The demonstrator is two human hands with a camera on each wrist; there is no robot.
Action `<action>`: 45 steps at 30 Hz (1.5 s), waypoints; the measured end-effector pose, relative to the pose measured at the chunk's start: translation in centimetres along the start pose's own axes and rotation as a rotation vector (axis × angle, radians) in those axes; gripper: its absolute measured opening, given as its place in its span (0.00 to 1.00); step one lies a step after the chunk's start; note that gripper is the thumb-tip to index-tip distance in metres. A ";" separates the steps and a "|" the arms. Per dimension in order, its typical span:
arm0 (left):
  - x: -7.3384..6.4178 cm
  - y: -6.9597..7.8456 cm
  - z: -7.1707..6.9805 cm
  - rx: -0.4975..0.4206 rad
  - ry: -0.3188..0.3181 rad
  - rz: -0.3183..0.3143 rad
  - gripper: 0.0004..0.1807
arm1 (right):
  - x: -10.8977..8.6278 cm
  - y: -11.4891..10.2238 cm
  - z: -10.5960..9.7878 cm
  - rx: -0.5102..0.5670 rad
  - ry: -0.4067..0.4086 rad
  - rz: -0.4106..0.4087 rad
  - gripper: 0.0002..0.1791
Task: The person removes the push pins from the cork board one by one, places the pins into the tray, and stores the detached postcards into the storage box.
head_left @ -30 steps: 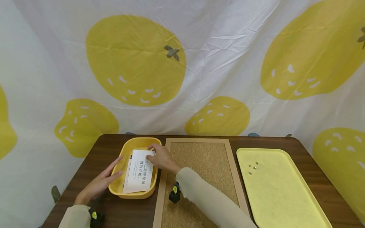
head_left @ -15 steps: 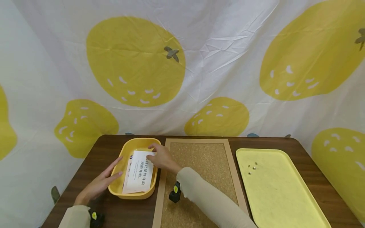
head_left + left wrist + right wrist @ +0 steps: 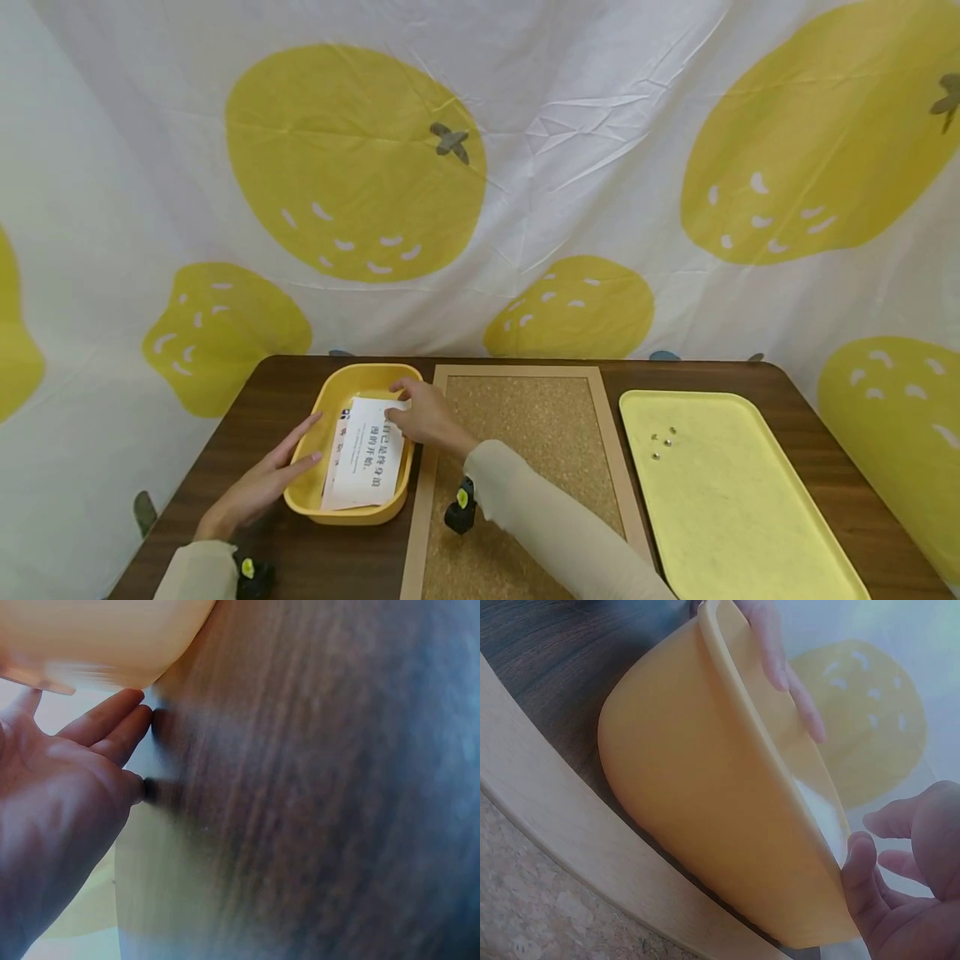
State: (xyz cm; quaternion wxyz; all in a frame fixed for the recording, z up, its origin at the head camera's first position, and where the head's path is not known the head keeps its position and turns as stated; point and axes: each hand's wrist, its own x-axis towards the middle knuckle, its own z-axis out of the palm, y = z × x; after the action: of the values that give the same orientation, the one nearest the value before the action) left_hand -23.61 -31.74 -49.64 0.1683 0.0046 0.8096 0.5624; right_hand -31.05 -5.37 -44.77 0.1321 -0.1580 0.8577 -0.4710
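A yellow plastic tub (image 3: 356, 375) stands at the table's left side, holding a stack of printed paper cards. On top lies a white card (image 3: 363, 462) with Chinese text, and the edge of a pinkish card (image 3: 332, 467) shows beneath it on the left. My right hand (image 3: 423, 414) reaches over the tub's right rim and pinches the top card's far right corner, thumb on its face; some fingertips are hidden in the head view. My left hand (image 3: 262, 481) rests at the tub's left rim, fingers extended and thumb over the edge.
To the right of the tub lies a cork board (image 3: 517, 417) with a wooden frame, under the right forearm. Further right is a pale yellow tray (image 3: 735, 500) with several small metal pins (image 3: 666, 442) near its left edge. A fruit-print cloth (image 3: 525, 167) hangs behind the table.
The top card has slid very slightly to the right, baring a little more of the card underneath. Both hands stay almost where they were.
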 end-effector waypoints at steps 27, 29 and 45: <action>0.0 0.3 -0.1 0.117 0.013 -0.012 0.42 | -1.0 0.1 -1.6 0.031 -0.035 -0.049 0.16; 0.0 0.3 -0.2 0.133 0.015 -0.019 0.42 | -1.2 0.1 -1.9 0.036 -0.037 -0.060 0.16; -0.1 1.3 -0.4 0.238 0.044 -0.052 0.43 | -2.7 2.3 -5.9 0.153 -0.027 -0.163 0.12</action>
State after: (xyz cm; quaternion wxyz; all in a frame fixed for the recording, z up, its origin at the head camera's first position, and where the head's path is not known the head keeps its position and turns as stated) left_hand -23.90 -31.59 -48.31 0.1633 -0.0086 0.8740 0.4576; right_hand -31.09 1.37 -43.39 0.1166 -0.2227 0.8017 -0.5423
